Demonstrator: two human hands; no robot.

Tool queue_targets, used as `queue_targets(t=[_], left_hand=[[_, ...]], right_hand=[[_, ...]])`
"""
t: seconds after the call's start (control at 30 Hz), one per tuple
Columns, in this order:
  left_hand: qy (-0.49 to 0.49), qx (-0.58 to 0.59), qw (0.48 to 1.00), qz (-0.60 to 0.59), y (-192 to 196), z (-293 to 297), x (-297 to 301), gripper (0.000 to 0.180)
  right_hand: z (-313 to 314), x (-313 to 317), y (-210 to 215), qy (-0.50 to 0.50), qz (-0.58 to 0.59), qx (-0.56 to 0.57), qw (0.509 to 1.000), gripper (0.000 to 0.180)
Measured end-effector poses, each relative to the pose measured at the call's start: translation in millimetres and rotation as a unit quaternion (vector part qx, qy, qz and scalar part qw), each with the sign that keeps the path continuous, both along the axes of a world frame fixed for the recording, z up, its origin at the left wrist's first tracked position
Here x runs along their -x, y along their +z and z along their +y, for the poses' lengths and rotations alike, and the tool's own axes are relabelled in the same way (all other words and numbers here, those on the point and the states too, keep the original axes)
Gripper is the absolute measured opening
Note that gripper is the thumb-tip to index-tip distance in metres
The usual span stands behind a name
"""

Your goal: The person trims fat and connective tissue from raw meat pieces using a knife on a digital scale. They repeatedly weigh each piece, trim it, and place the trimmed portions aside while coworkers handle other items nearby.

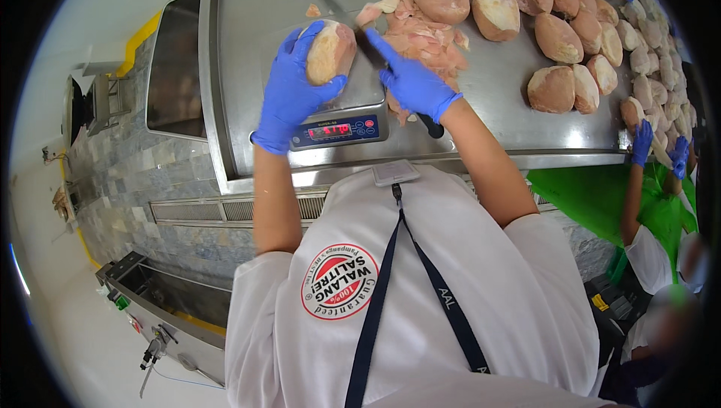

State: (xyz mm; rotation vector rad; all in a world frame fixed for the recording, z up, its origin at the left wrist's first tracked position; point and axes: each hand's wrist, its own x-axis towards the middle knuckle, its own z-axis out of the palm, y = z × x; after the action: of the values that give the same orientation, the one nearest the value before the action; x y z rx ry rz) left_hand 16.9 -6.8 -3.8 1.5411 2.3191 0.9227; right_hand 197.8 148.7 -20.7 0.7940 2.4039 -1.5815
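Head view: left hand (291,93) gripping meat piece (329,51) on scale (338,111), right hand (411,81) clenched around knife (353,29).

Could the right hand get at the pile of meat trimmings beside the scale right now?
Probably yes: the right hand already lies against the trimmings pile, though it grips a knife.

Open passage is offered by the bare steel table (248,40) in the upper left of the frame, between the raised left rim and the scale (338,119) at centre. The centre is blocked by the left hand (293,93) on a meat piece (330,51), the right hand (413,81) with a knife (353,25), and a heap of trimmings (420,36). The upper right is crowded with whole meat pieces (556,33), and the right edge is taken by a co-worker's gloved hands (661,149); a bare strip is left along the table's near edge at centre right.
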Motion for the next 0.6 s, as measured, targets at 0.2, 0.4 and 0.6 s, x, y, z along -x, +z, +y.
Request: queue_targets(t=[0.2, 0.4, 0.6], left_hand=[[-0.017, -0.07, 0.997, -0.013, 6, -12, 18, 0.126], [0.014, -0.067, 0.998, -0.007, 45, -22, 21, 0.115], [0.03, -0.012, 0.999, 0.039, 47, -14, 4, 0.104]], right_hand=[[15, -27, -15, -0.044, 0.159, -0.24, 0.957, 0.072], [2, -39, 10, -0.057, 0.147, -0.169, 0.973, 0.069], [4, -42, 13, -0.043, 0.182, -0.178, 0.966, 0.068]])
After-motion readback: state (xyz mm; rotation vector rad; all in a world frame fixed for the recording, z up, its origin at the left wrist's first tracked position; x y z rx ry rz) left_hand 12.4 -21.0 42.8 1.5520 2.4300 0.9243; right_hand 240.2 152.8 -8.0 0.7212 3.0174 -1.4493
